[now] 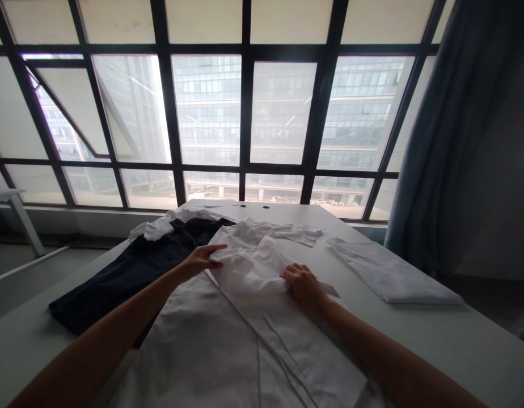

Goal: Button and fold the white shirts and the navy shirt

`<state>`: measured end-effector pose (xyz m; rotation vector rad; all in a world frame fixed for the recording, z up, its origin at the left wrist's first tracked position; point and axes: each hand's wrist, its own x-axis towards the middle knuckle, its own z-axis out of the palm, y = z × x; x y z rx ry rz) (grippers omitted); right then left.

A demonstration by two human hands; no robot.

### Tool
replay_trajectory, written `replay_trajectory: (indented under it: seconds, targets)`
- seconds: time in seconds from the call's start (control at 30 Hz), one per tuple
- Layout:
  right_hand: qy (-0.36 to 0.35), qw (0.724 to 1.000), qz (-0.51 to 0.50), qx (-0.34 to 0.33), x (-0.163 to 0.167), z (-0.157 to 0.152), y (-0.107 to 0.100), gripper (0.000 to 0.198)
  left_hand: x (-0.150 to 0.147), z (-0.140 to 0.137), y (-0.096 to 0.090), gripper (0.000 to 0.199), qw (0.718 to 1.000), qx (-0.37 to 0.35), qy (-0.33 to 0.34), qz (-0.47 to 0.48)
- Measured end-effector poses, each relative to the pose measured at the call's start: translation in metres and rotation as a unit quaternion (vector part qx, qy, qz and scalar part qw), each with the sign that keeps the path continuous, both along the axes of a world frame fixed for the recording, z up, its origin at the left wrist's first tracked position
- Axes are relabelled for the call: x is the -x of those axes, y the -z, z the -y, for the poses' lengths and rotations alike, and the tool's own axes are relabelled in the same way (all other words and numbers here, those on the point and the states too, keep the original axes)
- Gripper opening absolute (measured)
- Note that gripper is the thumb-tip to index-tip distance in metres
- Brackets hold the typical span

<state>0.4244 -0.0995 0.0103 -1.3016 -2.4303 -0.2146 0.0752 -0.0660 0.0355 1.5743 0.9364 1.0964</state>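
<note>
A long white garment (211, 345), perhaps a coat, lies spread toward me, its upper part bunched and its lower part reaching the bottom of the view. My left hand (201, 259) grips the bunched cloth at its left side, thumb above and fingers beneath. On the right side of the same cloth, my right hand (302, 281) has its fingers curled over a fold. Narrow lines like ties or seams run down the garment's front. Its far end, beyond my hands, is crumpled.
Left of the garment lies a dark navy garment (134, 272), with crumpled white cloth (160, 228) behind it. A folded white cloth (398, 272) rests at right on the white table (470, 334). Windows stand beyond; a blue curtain (436, 141) hangs at right.
</note>
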Motion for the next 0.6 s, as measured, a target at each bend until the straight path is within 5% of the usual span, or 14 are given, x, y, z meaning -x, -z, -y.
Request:
replay_trajectory:
  seconds: [0.1,0.23,0.43,0.6]
  targets:
    - [0.056,0.992,-0.029,-0.106,-0.017,-0.012,-0.012,0.032,0.015,0.011,-0.020,0.069,0.999,-0.008,0.003,0.037]
    - [0.122,0.965,-0.092,-0.214,-0.035,-0.024,-0.022,0.026,0.026,0.036,-0.023,0.059,0.998,-0.017,0.012,0.054]
    - [0.182,0.981,0.008,-0.072,-0.046,-0.032,-0.004,0.037,0.024,0.063,-0.013,0.089,0.993,-0.003,0.040,0.109]
    - [0.235,0.970,0.003,-0.055,-0.055,-0.041,0.001,0.034,0.021,0.066,-0.019,0.101,0.983,-0.059,-0.062,0.162]
